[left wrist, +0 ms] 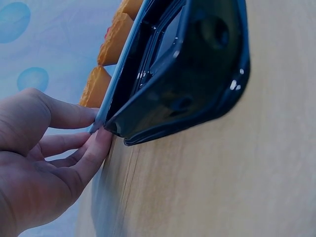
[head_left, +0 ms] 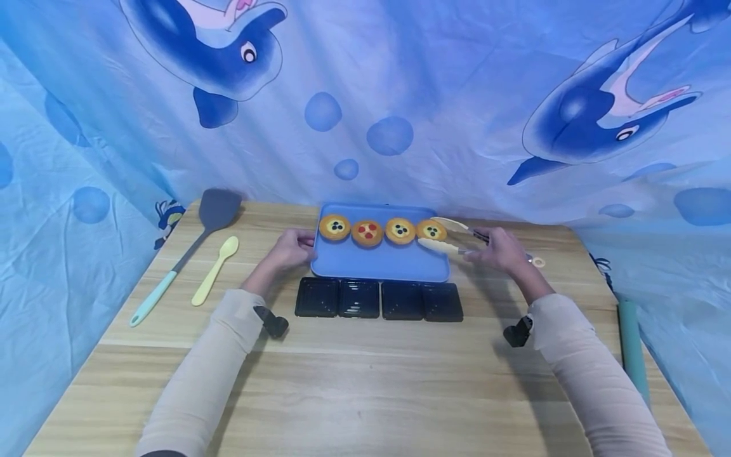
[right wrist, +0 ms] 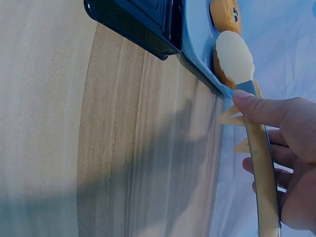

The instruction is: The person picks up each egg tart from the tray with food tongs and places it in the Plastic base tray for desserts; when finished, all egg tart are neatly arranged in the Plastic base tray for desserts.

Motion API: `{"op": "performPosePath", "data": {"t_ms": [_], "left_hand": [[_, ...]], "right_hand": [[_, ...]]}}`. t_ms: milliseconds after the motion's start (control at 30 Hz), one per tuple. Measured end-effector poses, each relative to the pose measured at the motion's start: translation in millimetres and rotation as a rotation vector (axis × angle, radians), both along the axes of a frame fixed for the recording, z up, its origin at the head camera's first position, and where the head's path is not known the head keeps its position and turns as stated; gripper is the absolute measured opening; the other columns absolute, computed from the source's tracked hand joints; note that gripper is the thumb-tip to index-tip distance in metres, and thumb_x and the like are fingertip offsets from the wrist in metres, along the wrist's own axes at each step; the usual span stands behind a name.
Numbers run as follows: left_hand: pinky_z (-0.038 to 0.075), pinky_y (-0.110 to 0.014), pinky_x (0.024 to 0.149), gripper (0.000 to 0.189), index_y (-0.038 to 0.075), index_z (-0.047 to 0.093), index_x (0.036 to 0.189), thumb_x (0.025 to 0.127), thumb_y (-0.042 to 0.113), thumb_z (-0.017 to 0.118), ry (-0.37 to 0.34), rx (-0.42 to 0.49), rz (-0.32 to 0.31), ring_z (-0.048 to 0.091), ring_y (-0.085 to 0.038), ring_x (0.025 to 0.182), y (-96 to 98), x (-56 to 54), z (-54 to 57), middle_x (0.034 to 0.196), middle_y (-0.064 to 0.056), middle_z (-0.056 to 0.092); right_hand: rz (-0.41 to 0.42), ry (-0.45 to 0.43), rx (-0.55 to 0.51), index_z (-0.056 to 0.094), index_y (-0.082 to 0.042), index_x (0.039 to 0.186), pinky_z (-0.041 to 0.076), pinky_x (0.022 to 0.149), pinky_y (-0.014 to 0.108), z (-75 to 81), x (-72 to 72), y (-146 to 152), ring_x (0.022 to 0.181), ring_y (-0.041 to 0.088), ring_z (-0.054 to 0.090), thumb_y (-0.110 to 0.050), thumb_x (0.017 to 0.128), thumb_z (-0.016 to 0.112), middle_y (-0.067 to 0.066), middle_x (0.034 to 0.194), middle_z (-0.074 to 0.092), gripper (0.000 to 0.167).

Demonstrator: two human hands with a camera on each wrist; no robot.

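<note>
A blue tray [head_left: 377, 263] bears a row of several egg tarts, most with dark berry dots and one [head_left: 367, 234] with red pieces. My left hand [head_left: 292, 249] pinches the tray's left edge between thumb and fingers, as the left wrist view shows up close. In my right hand [head_left: 498, 249] is a pair of cream-tipped tongs [right wrist: 259, 168], gripped along its arms. The tongs' spread tips lie on either side of the rightmost tart [head_left: 431, 230], one behind it and one in front.
Black plastic boxes [head_left: 360, 298] stand in a row along the tray's near side. To the left lie a grey spatula [head_left: 219, 209] with a mint handle and a pale yellow spoon [head_left: 215, 271]. A green roll [head_left: 632, 349] lies at the right edge. A blue dolphin-print curtain [head_left: 445, 127] hangs behind the table.
</note>
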State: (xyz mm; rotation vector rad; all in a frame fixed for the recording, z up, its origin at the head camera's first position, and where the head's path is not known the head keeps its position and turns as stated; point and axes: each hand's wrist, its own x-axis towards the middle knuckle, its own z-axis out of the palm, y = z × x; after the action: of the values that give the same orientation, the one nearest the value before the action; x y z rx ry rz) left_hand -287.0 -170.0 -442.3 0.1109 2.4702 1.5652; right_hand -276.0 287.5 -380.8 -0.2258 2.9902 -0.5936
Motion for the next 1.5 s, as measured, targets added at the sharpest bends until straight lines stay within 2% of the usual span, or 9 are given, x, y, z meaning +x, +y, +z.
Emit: {"op": "performPosePath", "data": {"t_ms": [400,500,700,733,867,933,1000,1133,1500], "left_hand": [[0.052,-0.041,0.094,0.058,-0.017,0.047,0.135,0.079,-0.008,0.061,0.002,-0.016,-0.002,0.06,-0.036,0.104,1.5,1.5,1.9,0.117,-0.029,0.059],[0.052,-0.041,0.094,0.058,-0.017,0.047,0.135,0.079,-0.008,0.061,-0.003,-0.017,0.0,0.06,-0.037,0.104,0.8,2.3,1.8,0.118,-0.029,0.058],[0.052,-0.041,0.092,0.056,-0.016,0.048,0.134,0.08,-0.006,0.062,0.007,-0.046,0.003,0.06,-0.037,0.104,0.2,2.2,0.9,0.118,-0.029,0.059],[0.052,-0.041,0.092,0.056,-0.016,0.049,0.134,0.081,-0.006,0.062,0.008,-0.048,0.003,0.06,-0.037,0.104,0.3,2.3,0.7,0.117,-0.029,0.059],[0.052,-0.04,0.091,0.056,-0.016,0.048,0.134,0.081,-0.005,0.061,0.017,-0.053,0.0,0.06,-0.037,0.104,0.8,2.7,1.1,0.117,-0.029,0.059],[0.053,-0.04,0.091,0.056,-0.016,0.048,0.134,0.081,-0.005,0.061,0.018,-0.053,-0.002,0.06,-0.037,0.104,1.4,3.2,1.6,0.117,-0.029,0.059],[0.053,-0.04,0.091,0.056,-0.017,0.048,0.134,0.081,-0.005,0.061,0.022,-0.056,-0.004,0.06,-0.037,0.104,1.6,3.0,1.5,0.117,-0.029,0.059],[0.053,-0.04,0.091,0.056,-0.016,0.049,0.134,0.081,-0.006,0.061,0.028,-0.06,-0.001,0.061,-0.037,0.104,2.0,2.8,1.0,0.116,-0.029,0.06],[0.053,-0.041,0.092,0.055,-0.016,0.048,0.134,0.081,-0.007,0.061,0.022,-0.055,0.005,0.061,-0.037,0.103,2.8,4.0,1.5,0.116,-0.029,0.059]], "right_hand": [[0.0,0.067,0.023,0.051,-0.002,0.142,0.042,0.05,0.037,7.1,5.1,5,0.066,0.03,0.052,-0.03,0.079,0.083,0.028,0.093,0.065,0.077],[0.015,0.083,0.038,0.051,-0.003,0.143,0.037,0.047,0.034,13.2,7.5,6,0.06,0.027,0.048,-0.03,0.079,0.083,0.029,0.097,0.066,0.076],[0.057,0.148,0.057,0.053,-0.001,0.141,0.03,0.044,0.033,26.4,20.4,8,0.05,0.02,0.039,-0.032,0.079,0.083,0.03,0.125,0.06,0.075],[0.061,0.16,0.056,0.054,-0.001,0.14,0.028,0.043,0.032,28.4,23.3,9,0.049,0.019,0.036,-0.032,0.079,0.083,0.03,0.121,0.062,0.075],[0.07,0.184,0.069,0.055,0.002,0.138,0.026,0.041,0.03,35.6,36.8,12,0.045,0.015,0.03,-0.033,0.079,0.083,0.02,0.069,0.061,0.074],[0.072,0.186,0.068,0.055,0.002,0.138,0.025,0.041,0.03,38.2,44.8,14,0.044,0.014,0.029,-0.033,0.079,0.083,0.015,0.062,0.056,0.074],[0.083,0.19,0.06,0.055,0.002,0.137,0.026,0.041,0.03,40.1,53.1,17,0.043,0.015,0.03,-0.031,0.079,0.083,0.017,0.067,0.061,0.073],[0.109,0.203,0.04,0.056,0.002,0.136,0.027,0.041,0.029,42.3,70.5,21,0.043,0.015,0.031,-0.026,0.077,0.085,0.031,0.106,0.067,0.071],[0.168,0.206,0.01,0.061,0.004,0.13,0.03,0.044,0.028,34.7,109.1,28,0.046,0.01,0.028,-0.023,0.074,0.088,0.026,0.118,0.066,0.068]]}}
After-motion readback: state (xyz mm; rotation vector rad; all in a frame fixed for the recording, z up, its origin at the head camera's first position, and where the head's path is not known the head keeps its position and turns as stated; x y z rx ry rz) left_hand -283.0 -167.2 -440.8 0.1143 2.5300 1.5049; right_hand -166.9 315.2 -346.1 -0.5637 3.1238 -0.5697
